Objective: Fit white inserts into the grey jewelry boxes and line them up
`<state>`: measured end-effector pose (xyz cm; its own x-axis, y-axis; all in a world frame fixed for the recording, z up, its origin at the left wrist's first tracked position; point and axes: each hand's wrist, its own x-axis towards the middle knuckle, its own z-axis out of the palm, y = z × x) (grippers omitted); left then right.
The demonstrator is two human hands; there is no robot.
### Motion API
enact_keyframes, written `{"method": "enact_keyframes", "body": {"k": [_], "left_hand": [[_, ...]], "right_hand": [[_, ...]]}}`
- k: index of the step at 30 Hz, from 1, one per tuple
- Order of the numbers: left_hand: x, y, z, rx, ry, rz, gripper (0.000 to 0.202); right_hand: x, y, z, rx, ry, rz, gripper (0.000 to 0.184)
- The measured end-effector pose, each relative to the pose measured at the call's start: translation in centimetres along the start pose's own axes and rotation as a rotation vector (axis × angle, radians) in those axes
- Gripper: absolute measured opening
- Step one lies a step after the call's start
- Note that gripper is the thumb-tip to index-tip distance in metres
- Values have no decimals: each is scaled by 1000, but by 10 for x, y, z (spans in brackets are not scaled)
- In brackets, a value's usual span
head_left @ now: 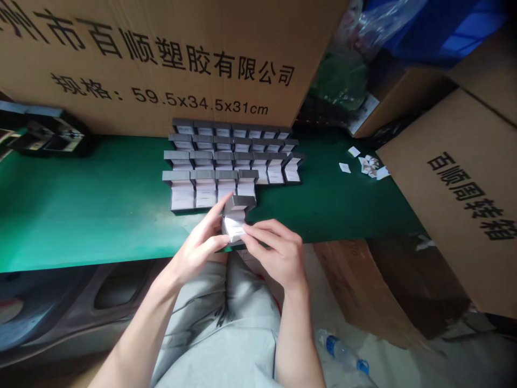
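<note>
A green-topped bench point(109, 205), its left side catching pale light, runs before a large printed cardboard carton point(226, 27), with a second carton point(456, 188) at right and a plastic bottle point(343, 353) on the pale floor point(391, 366)

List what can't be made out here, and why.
All in the head view:
- Held box: underside hidden, facing away from the camera.
- Left hand: some fingers hidden by the hand itself and the box.
- Small white cards: any print too small.
- Leftmost dark case: cut off by the left edge.
- Bottle: label blurred.
</note>
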<state>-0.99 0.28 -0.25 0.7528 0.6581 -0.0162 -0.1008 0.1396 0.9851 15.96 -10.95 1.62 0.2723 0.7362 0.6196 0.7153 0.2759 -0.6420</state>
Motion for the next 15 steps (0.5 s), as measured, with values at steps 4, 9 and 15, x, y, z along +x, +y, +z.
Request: {"method": "enact_keyframes", "body": {"k": [4, 9, 15], "left_hand": [[-1, 4, 3, 1, -41, 28, 102], [-1, 9, 11, 46, 7, -21, 105], [0, 9, 9, 56, 6, -1, 99]], "right_hand": [[1, -1, 0, 4, -10, 12, 15], [1, -1, 0, 33, -5, 40, 15], [1, -1, 2, 37, -4, 42, 14]]}}
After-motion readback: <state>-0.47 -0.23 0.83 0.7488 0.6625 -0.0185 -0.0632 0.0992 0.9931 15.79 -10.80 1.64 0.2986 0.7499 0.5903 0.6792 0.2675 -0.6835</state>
